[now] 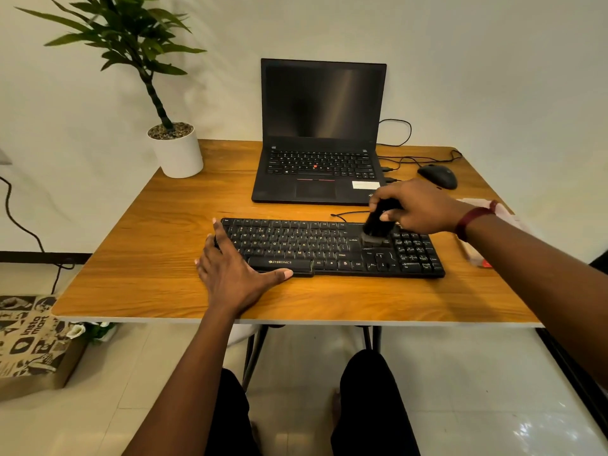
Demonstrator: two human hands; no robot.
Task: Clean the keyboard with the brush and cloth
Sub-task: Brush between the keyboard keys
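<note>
Right hand point(418, 205), grip round brush point(376, 225) on keyboard point(296, 245); left hand point(230, 271) flat; laptop point(320, 126), mouse point(438, 176), cloth point(505, 210) nearby.

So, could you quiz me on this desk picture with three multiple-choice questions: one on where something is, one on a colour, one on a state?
1. Where does the brush meet the keyboard?
A) its left end
B) just right of the letter keys
C) the space bar

2. What colour is the pot?
A) white
B) black
C) red

3. How is the laptop?
A) lid shut
B) open, screen lit with text
C) open, screen dark

Answers:
1 B: the right hand holds the bristles down between the letter keys and the number pad.
2 A: the pot is plain white.
3 C: the lid stands up and the screen is black.
</note>
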